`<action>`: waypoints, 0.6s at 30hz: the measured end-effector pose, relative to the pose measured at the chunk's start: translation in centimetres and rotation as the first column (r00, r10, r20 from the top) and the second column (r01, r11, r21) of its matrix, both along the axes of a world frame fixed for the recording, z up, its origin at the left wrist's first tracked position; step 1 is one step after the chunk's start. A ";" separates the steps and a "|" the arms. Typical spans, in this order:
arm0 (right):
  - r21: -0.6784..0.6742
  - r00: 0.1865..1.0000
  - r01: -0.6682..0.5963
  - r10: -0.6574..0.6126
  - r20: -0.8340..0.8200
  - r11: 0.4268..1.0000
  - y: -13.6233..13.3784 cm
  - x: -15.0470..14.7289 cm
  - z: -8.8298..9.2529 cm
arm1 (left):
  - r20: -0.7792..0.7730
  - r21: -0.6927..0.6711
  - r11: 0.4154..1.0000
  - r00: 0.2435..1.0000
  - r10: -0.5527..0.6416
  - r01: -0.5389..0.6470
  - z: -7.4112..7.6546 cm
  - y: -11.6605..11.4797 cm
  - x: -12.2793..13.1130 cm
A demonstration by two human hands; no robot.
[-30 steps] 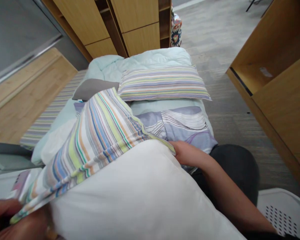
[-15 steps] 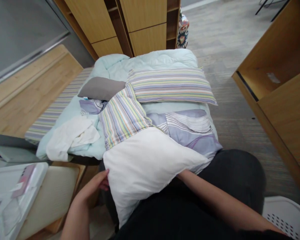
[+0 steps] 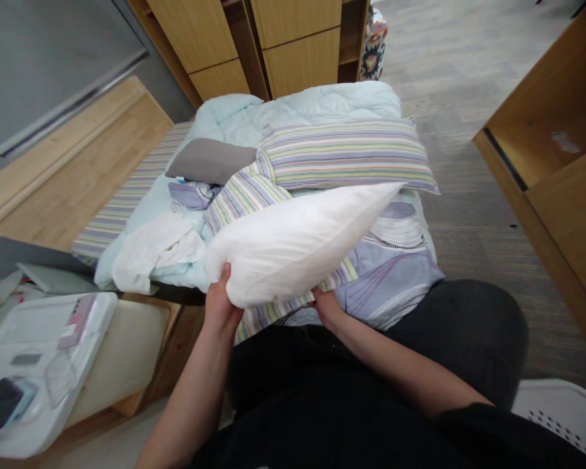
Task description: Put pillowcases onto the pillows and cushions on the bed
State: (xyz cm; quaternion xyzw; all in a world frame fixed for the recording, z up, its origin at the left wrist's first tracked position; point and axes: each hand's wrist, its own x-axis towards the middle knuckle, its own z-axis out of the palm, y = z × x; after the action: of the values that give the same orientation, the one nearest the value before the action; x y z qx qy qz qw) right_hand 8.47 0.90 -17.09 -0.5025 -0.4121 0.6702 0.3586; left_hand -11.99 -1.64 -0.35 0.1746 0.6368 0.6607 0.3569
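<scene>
A white pillow (image 3: 293, 244) is raised and tilted in front of me, its far right corner pointing away. My left hand (image 3: 223, 303) grips its near left end, thumb on top and fingers underneath. Under the pillow lies a striped pillowcase (image 3: 244, 198), whose near edge shows below the pillow. My right hand (image 3: 328, 306) reaches under the pillow at that edge; its fingers are hidden, so what they hold cannot be made out. Purple-and-white patterned bedding (image 3: 390, 277) is spread to the right of the pillow.
Behind are a striped long pillow (image 3: 346, 156), a grey cushion (image 3: 212, 161) and a pale blue quilt (image 3: 332, 101). White cloth (image 3: 149, 251) lies at left. A white tray table (image 3: 43, 326) with a phone (image 3: 2, 404) stands near left, a white perforated basket (image 3: 561, 410) near right, a wooden cabinet (image 3: 571, 228) beyond.
The white pillow has been lifted and tipped up away from me. My left hand has moved up and right onto its end, and my right hand has shifted left and up beneath it.
</scene>
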 end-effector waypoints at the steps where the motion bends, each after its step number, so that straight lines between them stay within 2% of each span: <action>1: -0.052 0.999 0.041 -0.041 -0.008 0.998 -0.1 1.0 0.5 | -0.016 0.043 0.999 1.000 0.000 0.001 0.4 1.4 -0.5; 3: -0.113 0.996 0.088 -0.090 -0.012 0.990 0.1 4.1 2.0 | -0.026 0.108 0.994 1.000 -0.012 0.015 0.3 3.4 -1.3; 5: -0.123 0.994 0.099 -0.104 -0.030 0.987 0.6 8.1 3.6 | 0.000 0.120 0.992 0.999 -0.033 0.033 -0.6 4.1 -1.5; 8: -0.076 0.998 0.054 -0.052 0.028 0.996 1.6 14.3 4.8 | 0.031 0.025 1.000 1.000 -0.005 0.004 -2.1 3.0 -0.5; 10: -0.049 0.970 -0.016 0.028 0.242 0.999 2.1 17.5 4.9 | -0.002 -0.061 0.997 0.999 0.047 -0.047 -2.8 1.4 0.2; 11: -0.031 0.902 -0.070 0.076 0.424 0.997 2.3 18.6 4.9 | -0.020 -0.102 0.994 0.999 0.048 -0.050 -3.0 0.5 0.6; 12: -0.009 0.772 -0.128 0.106 0.627 0.992 2.3 19.2 4.9 | -0.030 -0.152 0.988 0.999 0.029 -0.033 -3.1 -0.5 0.8; 13: 0.001 0.587 -0.190 0.113 0.801 0.982 2.2 19.4 5.1 | -0.036 -0.210 0.978 0.999 -0.022 0.014 -3.2 -1.6 0.9; 14: -0.011 0.393 -0.255 0.114 0.912 0.967 1.8 19.1 5.3 | -0.041 -0.265 0.959 0.993 -0.113 0.098 -3.3 -2.7 1.0; 15: -0.042 0.244 -0.322 0.126 0.962 0.946 1.3 18.4 5.7 | -0.055 -0.313 0.927 0.970 -0.237 0.208 -3.4 -3.8 1.1; 16: -0.065 0.176 -0.403 0.148 0.973 0.913 0.6 17.4 6.1 | -0.087 -0.349 0.879 0.923 -0.375 0.325 -3.4 -4.8 1.2; 17: -0.066 0.187 -0.497 0.181 0.966 0.865 -0.2 16.1 6.5 | -0.141 -0.377 0.817 0.845 -0.516 0.435 -3.3 -5.8 1.3; 18: -0.039 0.241 -0.588 0.221 0.945 0.808 -1.0 14.7 6.9 | -0.202 -0.409 0.740 0.737 -0.644 0.534 -3.2 -6.7 1.4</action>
State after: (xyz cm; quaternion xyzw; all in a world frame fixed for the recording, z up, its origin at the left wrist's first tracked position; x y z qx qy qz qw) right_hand 23.13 -0.10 -10.20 -0.5932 -0.7597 0.2625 -0.0467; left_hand -10.62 -8.29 -3.52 0.4170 0.6964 0.3579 0.4615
